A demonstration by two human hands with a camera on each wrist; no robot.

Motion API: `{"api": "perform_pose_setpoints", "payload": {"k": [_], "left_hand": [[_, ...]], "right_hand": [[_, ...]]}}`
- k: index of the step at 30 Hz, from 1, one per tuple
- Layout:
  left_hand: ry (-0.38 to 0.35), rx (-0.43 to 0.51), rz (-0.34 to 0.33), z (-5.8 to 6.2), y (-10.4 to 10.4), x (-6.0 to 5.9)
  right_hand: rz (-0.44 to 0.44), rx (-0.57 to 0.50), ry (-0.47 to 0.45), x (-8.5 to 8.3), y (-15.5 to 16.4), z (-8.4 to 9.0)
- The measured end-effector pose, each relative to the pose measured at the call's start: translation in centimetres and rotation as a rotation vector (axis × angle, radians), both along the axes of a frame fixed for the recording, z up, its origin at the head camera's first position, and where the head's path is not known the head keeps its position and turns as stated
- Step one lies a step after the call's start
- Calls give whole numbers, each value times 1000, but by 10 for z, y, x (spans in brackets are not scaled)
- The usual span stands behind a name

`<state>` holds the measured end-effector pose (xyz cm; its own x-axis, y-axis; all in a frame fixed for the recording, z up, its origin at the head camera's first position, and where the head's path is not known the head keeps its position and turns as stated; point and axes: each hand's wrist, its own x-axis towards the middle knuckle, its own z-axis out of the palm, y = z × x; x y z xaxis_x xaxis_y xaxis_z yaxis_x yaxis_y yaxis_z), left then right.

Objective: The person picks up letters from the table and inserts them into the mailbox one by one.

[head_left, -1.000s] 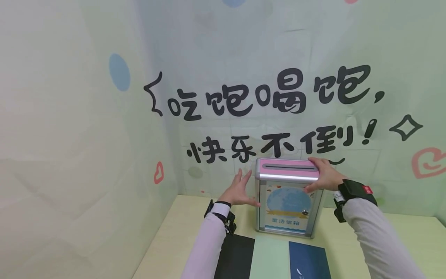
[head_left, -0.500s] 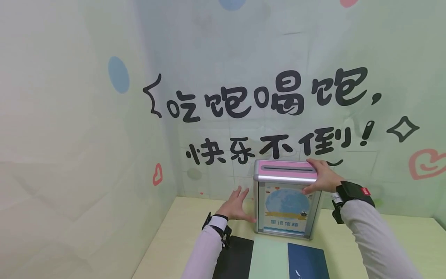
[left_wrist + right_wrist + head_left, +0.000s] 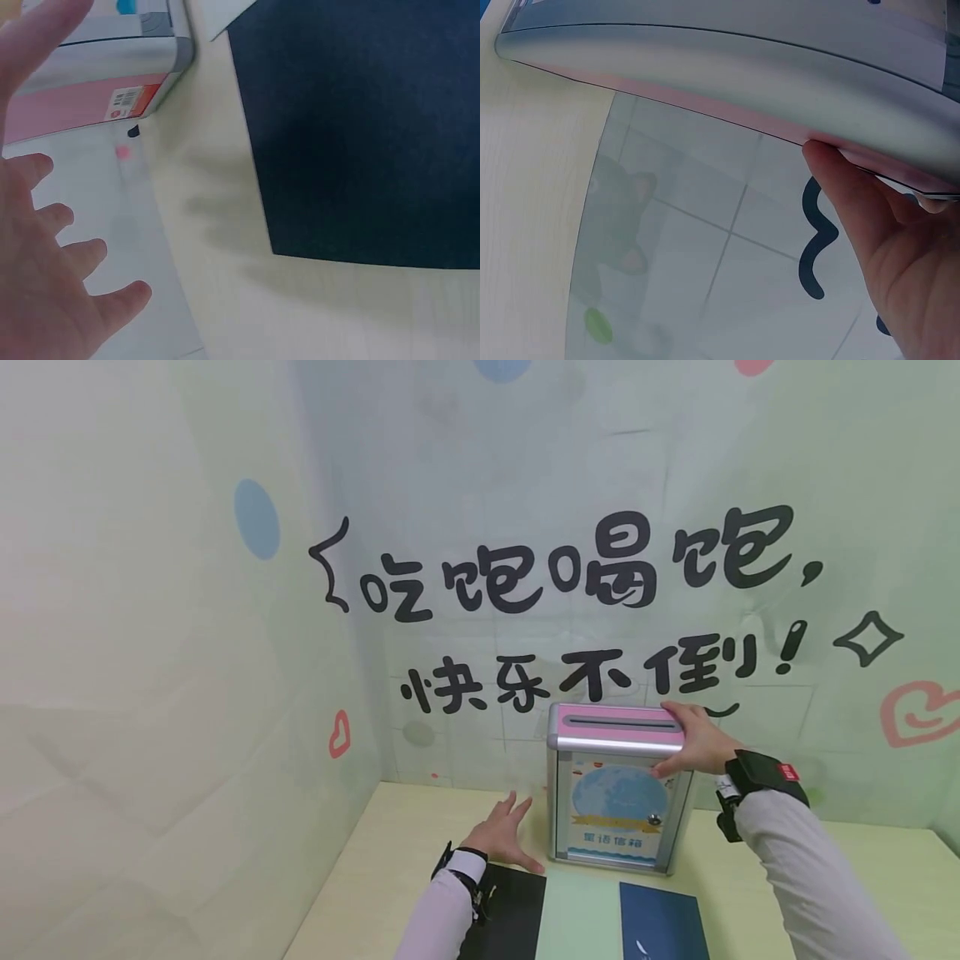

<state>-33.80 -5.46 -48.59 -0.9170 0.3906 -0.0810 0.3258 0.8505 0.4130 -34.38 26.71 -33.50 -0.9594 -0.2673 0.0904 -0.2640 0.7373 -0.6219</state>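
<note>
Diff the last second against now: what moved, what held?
The left hand dropped from the side of the box down toward the table, fingers spread, holding nothing. The right hand kept gripping the box's top right corner; the box stayed upright.

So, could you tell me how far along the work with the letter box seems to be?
Done: the letter box stands upright on the table near the wall. In hand: the right hand grips its pink top at the right end, while the left hand hovers open beside its base, not touching it. Left: the black sheet and blue sheet lie untouched in front.
</note>
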Motion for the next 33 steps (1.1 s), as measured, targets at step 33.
{"api": "perform_pose_setpoints", "payload": {"k": [33], "left_hand": [[-108, -220, -72, -35, -6, 27]], "right_hand": [[5, -3, 13, 0, -1, 1]]}}
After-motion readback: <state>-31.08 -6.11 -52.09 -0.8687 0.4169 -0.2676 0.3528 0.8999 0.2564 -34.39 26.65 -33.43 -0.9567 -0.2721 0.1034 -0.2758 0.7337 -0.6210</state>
